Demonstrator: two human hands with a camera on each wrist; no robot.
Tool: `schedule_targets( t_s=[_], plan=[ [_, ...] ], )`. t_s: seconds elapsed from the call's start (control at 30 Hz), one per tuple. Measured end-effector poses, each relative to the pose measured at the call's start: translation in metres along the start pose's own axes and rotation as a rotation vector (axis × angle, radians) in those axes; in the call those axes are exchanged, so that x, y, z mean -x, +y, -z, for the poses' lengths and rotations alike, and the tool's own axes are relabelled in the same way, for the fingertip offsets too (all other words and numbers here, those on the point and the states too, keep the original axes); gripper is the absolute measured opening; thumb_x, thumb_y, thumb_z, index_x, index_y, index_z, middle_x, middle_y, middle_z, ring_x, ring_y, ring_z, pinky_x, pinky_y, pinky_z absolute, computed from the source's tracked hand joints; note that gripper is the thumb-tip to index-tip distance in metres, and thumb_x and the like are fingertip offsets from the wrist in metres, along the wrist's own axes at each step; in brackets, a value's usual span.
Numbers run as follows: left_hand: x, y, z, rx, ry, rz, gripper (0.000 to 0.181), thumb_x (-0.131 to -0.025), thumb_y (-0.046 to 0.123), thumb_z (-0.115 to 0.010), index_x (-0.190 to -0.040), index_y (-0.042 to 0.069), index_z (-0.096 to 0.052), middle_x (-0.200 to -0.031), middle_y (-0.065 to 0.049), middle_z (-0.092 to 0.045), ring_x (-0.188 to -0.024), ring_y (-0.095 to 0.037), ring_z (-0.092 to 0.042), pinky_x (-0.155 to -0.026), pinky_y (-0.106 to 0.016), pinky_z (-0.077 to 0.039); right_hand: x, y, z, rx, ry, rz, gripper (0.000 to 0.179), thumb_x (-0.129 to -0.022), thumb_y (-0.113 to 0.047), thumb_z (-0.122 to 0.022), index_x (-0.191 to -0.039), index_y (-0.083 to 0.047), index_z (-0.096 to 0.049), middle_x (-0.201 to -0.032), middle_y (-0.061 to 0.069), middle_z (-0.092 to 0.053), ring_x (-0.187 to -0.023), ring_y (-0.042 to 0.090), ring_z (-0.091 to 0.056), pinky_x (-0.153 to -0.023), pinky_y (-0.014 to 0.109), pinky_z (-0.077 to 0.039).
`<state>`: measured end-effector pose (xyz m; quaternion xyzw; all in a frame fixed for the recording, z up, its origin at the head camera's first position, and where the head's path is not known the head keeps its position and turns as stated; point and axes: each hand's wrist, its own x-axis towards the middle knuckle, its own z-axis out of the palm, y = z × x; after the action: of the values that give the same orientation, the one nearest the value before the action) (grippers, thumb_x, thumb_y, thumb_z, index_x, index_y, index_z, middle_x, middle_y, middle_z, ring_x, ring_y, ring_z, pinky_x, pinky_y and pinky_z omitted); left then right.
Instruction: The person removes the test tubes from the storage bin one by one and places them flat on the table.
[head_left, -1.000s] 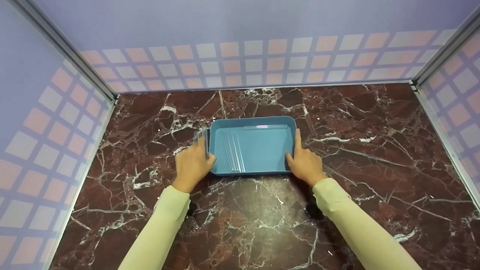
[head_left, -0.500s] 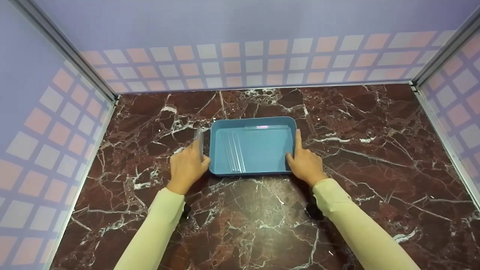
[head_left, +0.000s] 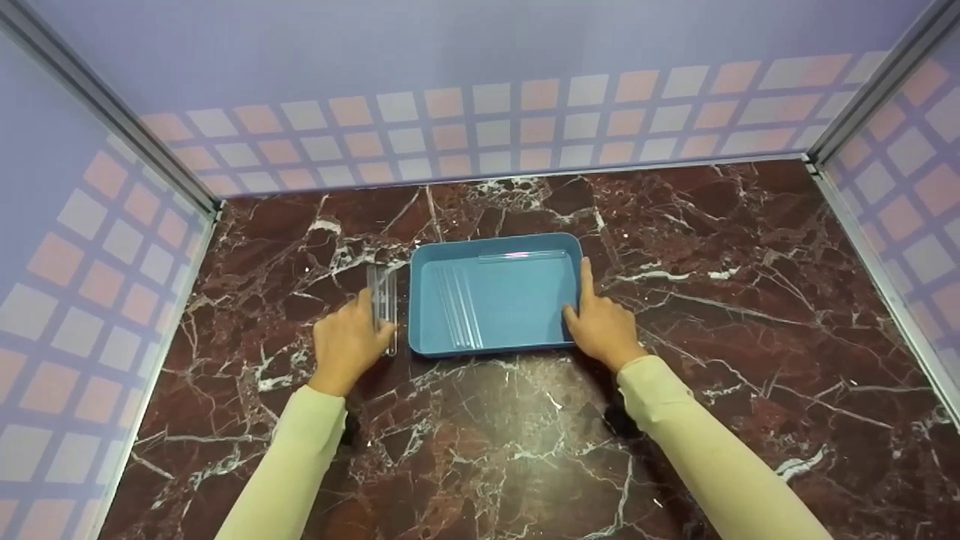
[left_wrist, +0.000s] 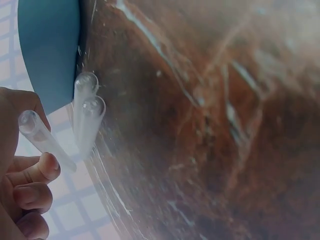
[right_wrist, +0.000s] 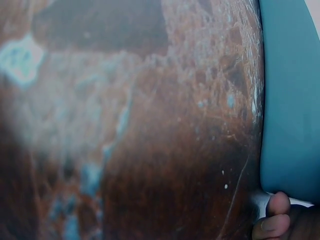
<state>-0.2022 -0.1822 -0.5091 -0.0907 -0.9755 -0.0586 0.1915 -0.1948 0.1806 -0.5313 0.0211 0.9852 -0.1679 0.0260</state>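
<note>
A blue rectangular tray (head_left: pixel 517 311) lies on the marbled table, with several clear tubes (head_left: pixel 459 307) at its left side and one clear tube (head_left: pixel 523 256) along its far wall. My right hand (head_left: pixel 602 326) grips the tray's right wall, thumb inside and index finger stretched along the outside. Just left of the tray, my left hand (head_left: pixel 346 341) pinches a clear round-ended test tube (left_wrist: pixel 47 140) between thumb and fingers. Two more test tubes (left_wrist: pixel 90 120) lie on the table between that hand and the tray, apart from the fingers in the left wrist view.
The dark red marbled tabletop (head_left: pixel 720 337) surrounds the tray. A lilac back wall (head_left: pixel 480 45) with pink and white squares borders the far edge, and similar panels (head_left: pixel 67 300) stand on both sides.
My left hand has moved left, away from the tray's wall, with clear tubes coming down onto the table beside it. The right hand keeps its hold on the tray. The head view has shifted slightly.
</note>
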Motion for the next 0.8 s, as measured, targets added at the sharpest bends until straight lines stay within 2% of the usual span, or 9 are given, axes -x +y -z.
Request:
schedule_targets(
  t_s=[0.2,0.47,0.8],
  plan=[
    [0.0017,-0.0084,-0.0014,-0.001,-0.012,0.012,0.045,-0.069,0.022,-0.062,-0.11,0.004,-0.058,-0.063,-0.012,-0.06,-0.042,-0.027,-0.046,-0.036,-0.039,-0.03,-0.0012,-0.0034,-0.0003,0.0,-0.009,0.009,0.079,-0.09,-0.043,-0.042,-0.147,-0.015,0.004,-0.077,0.019,-0.066,-0.055,0.029,-0.058,-0.051,0.045,-0.042],
    [-0.0002,-0.0063,-0.0055,0.003,-0.01,0.009,0.037,-0.07,0.018,-0.059,-0.103,0.001,-0.059,-0.061,-0.014,-0.058,-0.041,-0.028,-0.044,-0.036,-0.042,-0.031,0.0,-0.0002,-0.0001,0.001,0.0,0.004,0.079,-0.09,-0.043,-0.042,-0.147,-0.015,0.004,-0.076,0.019,-0.066,-0.053,0.029,-0.057,-0.048,0.043,-0.04],
    [-0.0033,-0.0022,-0.0092,-0.02,-0.123,0.079,0.035,-0.074,0.022,-0.058,-0.104,0.003,-0.055,-0.065,-0.015,-0.06,-0.049,-0.034,-0.053,-0.04,-0.044,-0.034,-0.0006,0.0009,-0.002,0.0,0.018,0.006,0.078,-0.089,-0.043,-0.042,-0.147,-0.014,0.002,-0.079,0.022,-0.067,-0.06,0.034,-0.061,-0.054,0.049,-0.044]
  ],
)
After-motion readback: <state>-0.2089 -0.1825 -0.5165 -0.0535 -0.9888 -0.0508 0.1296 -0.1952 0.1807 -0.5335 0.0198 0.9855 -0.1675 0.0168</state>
